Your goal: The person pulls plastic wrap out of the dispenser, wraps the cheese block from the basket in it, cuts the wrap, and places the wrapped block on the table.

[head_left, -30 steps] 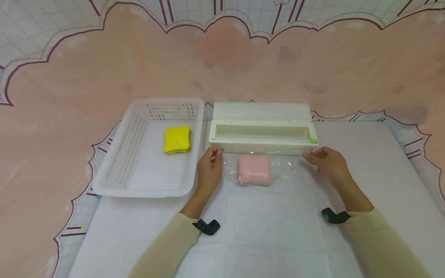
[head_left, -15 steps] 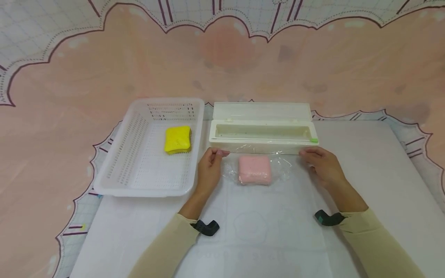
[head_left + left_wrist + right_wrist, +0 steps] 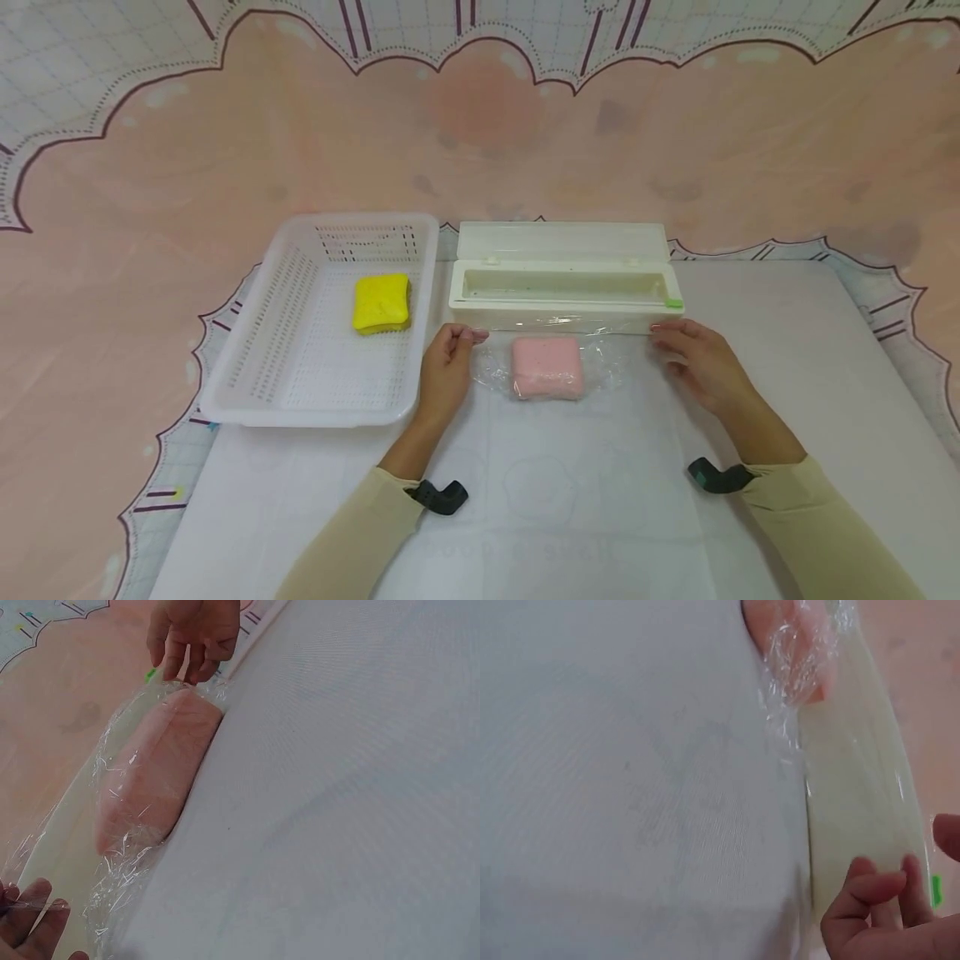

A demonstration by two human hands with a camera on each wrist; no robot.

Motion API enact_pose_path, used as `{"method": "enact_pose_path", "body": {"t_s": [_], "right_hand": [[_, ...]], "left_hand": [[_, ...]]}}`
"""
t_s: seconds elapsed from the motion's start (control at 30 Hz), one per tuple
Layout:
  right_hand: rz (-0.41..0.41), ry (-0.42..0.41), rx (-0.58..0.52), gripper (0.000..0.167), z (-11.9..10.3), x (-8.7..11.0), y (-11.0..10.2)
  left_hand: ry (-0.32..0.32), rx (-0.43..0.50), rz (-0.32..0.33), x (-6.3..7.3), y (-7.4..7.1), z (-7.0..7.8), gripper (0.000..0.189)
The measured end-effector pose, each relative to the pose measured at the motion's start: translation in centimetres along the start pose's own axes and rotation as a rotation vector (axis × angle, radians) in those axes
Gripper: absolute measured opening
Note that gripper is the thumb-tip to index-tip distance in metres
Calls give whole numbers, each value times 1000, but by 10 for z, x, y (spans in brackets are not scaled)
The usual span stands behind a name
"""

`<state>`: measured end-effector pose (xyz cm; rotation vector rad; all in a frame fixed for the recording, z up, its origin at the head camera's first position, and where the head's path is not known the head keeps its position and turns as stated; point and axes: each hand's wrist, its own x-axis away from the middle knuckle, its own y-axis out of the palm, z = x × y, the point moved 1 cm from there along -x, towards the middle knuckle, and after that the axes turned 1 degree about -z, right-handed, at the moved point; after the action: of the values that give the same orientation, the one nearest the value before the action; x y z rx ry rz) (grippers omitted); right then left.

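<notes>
In front of the white cling film dispenser (image 3: pixel 566 319), a pink rounded block (image 3: pixel 547 367) lies on the table with clear cling film (image 3: pixel 600 362) over it and crumpled at its sides. My left hand (image 3: pixel 446 367) pinches the film's edge by the dispenser's left front corner; film stretches across its fingertips in the left wrist view. At the dispenser's right front corner is my right hand (image 3: pixel 701 362), beside the green slider (image 3: pixel 673 303). The right wrist view shows its thumb apart from its loosely bent fingers (image 3: pixel 862 889), with no film visible between them.
A white slotted basket (image 3: pixel 225 392) stands at the left, close to my left hand, with a yellow block (image 3: pixel 381 303) in it. The dispenser's lid (image 3: pixel 562 242) is raised at the back. White cloth (image 3: pixel 570 500) covers the table.
Both hands first drew slightly inward along the dispenser's front; since then my right hand has shifted slightly back to the right and its fingers look looser. The pink block stays in place.
</notes>
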<state>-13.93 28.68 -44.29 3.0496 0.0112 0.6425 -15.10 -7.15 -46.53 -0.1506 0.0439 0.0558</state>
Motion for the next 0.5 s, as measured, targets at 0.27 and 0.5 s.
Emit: {"method": "enact_pose_path", "body": {"t_s": [0.27,0.5], "right_hand": [[57,-24,34,32,0,-5,8],[82,-127,477,50,2,6,0]], "left_hand": [[-5,28,1,-1,-2,-4,21],[19,27,-5,1,-6,-13,18]]}}
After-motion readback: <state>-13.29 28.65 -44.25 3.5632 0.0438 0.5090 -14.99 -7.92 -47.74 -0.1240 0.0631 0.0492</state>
